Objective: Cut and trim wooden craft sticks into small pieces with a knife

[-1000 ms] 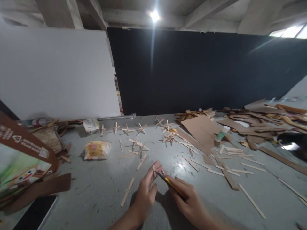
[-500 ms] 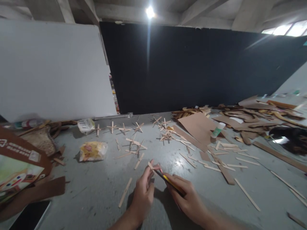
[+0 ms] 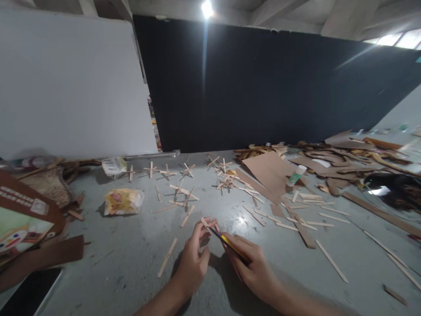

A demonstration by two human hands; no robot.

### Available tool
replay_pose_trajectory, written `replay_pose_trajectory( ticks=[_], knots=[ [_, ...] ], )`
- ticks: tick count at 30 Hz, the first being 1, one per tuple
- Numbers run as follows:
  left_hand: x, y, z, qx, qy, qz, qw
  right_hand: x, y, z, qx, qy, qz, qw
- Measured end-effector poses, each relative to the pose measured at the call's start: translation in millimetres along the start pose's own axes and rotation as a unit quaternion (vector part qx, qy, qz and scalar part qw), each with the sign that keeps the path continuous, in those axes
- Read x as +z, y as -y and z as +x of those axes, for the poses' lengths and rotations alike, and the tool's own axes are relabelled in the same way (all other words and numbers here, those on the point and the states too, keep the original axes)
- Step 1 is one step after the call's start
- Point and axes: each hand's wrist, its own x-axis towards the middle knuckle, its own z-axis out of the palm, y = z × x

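Hands (image 3: 194,260) on stick (image 3: 205,224), yellow-black tool (image 3: 234,248)

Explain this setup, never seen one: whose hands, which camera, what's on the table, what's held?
No machine here: these are a person's two bare hands. One camera, worn on that person's head, looks forward and down. The left hand holds a small wooden stick. The right hand grips a black-and-yellow tool, its tip at that stick; its exact type is unclear. On the gray table lie loose sticks, crossed sticks, brown sheets, a white-and-green tube and a yellowish packet.
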Motion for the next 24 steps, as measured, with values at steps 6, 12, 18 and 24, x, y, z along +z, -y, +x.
replay_pose_trajectory(
  ticks=[6,12,18,24],
  knots=[
    [-0.2,-9,1,-0.006,0.005,0.018,1.0,1,-3,-2,0.0,-0.007,-0.008,1.0],
    [1.9,-12,-2,-0.025,-0.005,0.021,0.999,-1,-3,-2,-0.004,-0.004,-0.023,1.0],
    [2.6,-10,-3,-0.022,-0.017,0.038,0.999,-2,-1,-2,0.014,0.013,-0.023,1.0],
    [2.3,-9,0,-0.016,-0.012,-0.001,1.0,0,-4,-3,0.017,0.005,-0.002,1.0]
  ],
)
